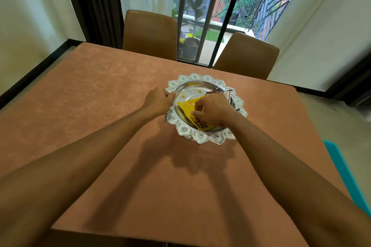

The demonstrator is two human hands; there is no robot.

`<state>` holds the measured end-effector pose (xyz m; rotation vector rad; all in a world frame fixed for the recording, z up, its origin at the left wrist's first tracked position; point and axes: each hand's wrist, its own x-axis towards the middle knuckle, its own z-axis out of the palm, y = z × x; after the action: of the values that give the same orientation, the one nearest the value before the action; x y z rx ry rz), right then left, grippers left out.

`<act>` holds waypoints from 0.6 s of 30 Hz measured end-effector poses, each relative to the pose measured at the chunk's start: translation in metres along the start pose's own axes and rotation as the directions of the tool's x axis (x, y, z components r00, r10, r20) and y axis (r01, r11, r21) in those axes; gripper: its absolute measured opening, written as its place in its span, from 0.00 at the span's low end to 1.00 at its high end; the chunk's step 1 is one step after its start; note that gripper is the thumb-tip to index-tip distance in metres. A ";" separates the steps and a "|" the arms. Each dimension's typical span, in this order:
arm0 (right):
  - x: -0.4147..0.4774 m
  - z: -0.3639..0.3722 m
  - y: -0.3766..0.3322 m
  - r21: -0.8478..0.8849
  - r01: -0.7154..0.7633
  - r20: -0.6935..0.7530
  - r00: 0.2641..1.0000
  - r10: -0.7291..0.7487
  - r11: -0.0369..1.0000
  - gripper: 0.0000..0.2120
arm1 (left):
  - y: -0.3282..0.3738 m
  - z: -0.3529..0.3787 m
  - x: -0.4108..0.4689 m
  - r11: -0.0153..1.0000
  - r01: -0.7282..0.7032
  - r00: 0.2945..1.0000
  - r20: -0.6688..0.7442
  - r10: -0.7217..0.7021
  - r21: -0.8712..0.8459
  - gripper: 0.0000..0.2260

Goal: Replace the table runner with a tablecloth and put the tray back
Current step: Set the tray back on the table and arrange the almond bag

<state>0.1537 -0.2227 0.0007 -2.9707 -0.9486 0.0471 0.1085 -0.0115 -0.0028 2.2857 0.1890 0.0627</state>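
Your left hand (158, 102) is curled closed on the left rim of the tray (200, 136), fingers wrapped over the scalloped edge. Your right hand (212, 109) is inside the tray, fingers bent and pinched on the yellow packet (187, 107); it covers the packet's right part.

Tray is round, silver, with a petal rim, so no long axis. It sits on the tablecloth (100, 106), right of the table's middle and toward the far edge. Near rim reads lower than far rim; can't tell if it's tilted or that's just the wide lens.

Packet lies in the tray, long axis running from upper left down to the near right. A dark packet (228, 92) rests at the tray's far right. Two small tan bits (199, 91) lie on the tray floor.

Tablecloth is spread flat over the table. Two brown chairs (149, 34) stand at the far side.
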 end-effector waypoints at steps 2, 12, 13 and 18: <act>0.015 -0.002 -0.001 0.121 -0.051 -0.094 0.994 0.063 0.991 0.11 | -0.002 0.004 0.004 1.000 0.013 1.000 0.028 -0.013 0.012 0.26; 0.066 0.022 -0.020 0.129 -0.300 0.041 0.954 0.297 0.945 0.16 | -0.015 0.007 0.013 0.996 0.049 0.996 0.079 -0.043 -0.071 0.27; 0.065 0.023 -0.026 0.101 -0.267 0.025 0.964 0.266 0.958 0.16 | -0.015 0.007 0.014 0.995 0.054 0.996 0.077 -0.047 -0.082 0.26; 0.065 0.033 -0.046 0.151 -0.105 -0.159 0.979 0.130 0.983 0.15 | -0.016 0.009 0.017 0.986 0.097 0.993 0.084 -0.086 -0.133 0.24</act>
<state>0.1793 -0.1473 -0.0325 -2.8416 -0.7176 -0.1272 0.1241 -0.0047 -0.0209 2.1355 0.2415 -0.0592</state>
